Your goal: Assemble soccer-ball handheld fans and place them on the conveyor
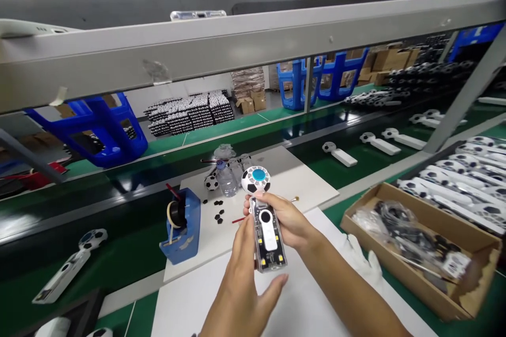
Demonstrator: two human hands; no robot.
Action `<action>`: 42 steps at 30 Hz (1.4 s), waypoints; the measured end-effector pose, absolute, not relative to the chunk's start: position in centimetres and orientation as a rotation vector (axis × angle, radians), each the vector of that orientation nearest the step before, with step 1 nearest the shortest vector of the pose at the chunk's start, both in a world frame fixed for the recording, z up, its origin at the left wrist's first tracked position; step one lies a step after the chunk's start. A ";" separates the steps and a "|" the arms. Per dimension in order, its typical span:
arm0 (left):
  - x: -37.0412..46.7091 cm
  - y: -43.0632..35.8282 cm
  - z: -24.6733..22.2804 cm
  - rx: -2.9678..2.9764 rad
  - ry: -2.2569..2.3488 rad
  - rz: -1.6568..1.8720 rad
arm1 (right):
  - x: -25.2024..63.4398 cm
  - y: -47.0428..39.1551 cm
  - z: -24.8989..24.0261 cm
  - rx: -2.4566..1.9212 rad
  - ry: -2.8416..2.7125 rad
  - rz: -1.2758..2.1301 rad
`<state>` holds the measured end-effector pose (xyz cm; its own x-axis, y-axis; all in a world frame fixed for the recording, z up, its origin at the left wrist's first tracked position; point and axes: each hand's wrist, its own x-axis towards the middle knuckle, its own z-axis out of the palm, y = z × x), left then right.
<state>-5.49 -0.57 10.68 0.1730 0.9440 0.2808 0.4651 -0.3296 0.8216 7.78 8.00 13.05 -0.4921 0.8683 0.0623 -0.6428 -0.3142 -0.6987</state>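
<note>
A handheld device [270, 245] with a black-and-white soccer-ball head and a blue disc is held upright before me. Its dark handle front shows small yellow-white squares and a white strip. My right hand [286, 216] grips the handle's upper part, thumb just below the head. Along the handle's left edge lies my left hand [247, 268], fingers stretched and thumb spread away below; it touches the device without wrapping round it. Behind them are a clear bottle [227, 181], several small black patches [219, 216] and a blue tape dispenser [185, 231].
A cardboard box [419, 274] of cables and small parts stands right, beside a white glove [361, 260]. Similar devices lie on the green conveyor [316, 166], with one more device [71, 266] at left. A grey shelf beam [253, 47] crosses above the white work board [300, 171].
</note>
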 end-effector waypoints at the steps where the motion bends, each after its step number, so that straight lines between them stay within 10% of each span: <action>1: -5.4 -0.5 10.8 1.890 1.329 1.083 | 7.9 8.0 13.1 -0.407 -0.856 1.903; 14: -3.1 0.4 11.6 1.744 1.534 1.281 | 8.8 6.3 14.6 -0.489 -1.152 1.625; 28: -3.2 0.0 14.6 0.620 0.722 1.360 | 9.3 6.3 14.3 -0.581 -1.262 1.671; 42: -3.5 1.5 12.4 1.632 1.299 1.553 | 9.7 5.3 14.8 -0.300 -1.529 1.402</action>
<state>-3.51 1.48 12.42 -0.1258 0.8899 0.4385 0.2748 -0.3934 0.8773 9.75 5.29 14.83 -0.4711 0.7352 0.4874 -0.4220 0.2974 -0.8564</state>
